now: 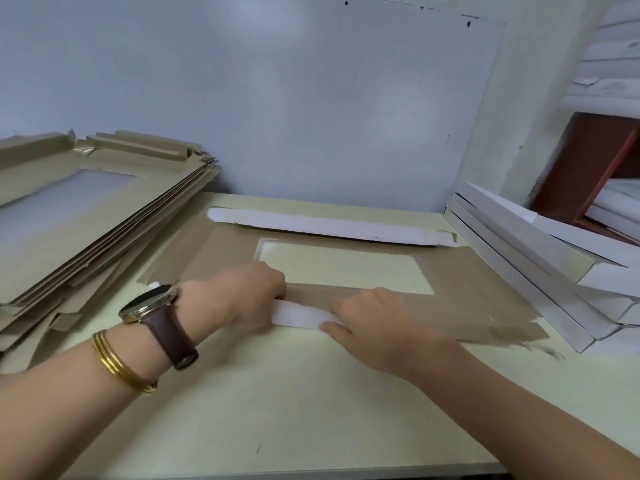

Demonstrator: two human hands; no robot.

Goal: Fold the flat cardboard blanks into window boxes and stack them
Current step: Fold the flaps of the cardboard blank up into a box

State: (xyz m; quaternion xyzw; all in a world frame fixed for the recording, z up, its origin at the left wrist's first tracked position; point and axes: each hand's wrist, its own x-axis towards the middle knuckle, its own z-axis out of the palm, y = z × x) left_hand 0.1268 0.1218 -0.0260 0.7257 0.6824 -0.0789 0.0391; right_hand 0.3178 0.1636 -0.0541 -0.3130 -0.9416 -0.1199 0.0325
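Folding the near flap [298, 315] of the blank [485, 306], mid-frame on the table [277, 410], my left hand [242, 296] and right hand [367, 317] both pinch it; light, stiff card, I judge, best held beside the crease.

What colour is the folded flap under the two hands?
White, on the brown blank; the head view shows the flap best.
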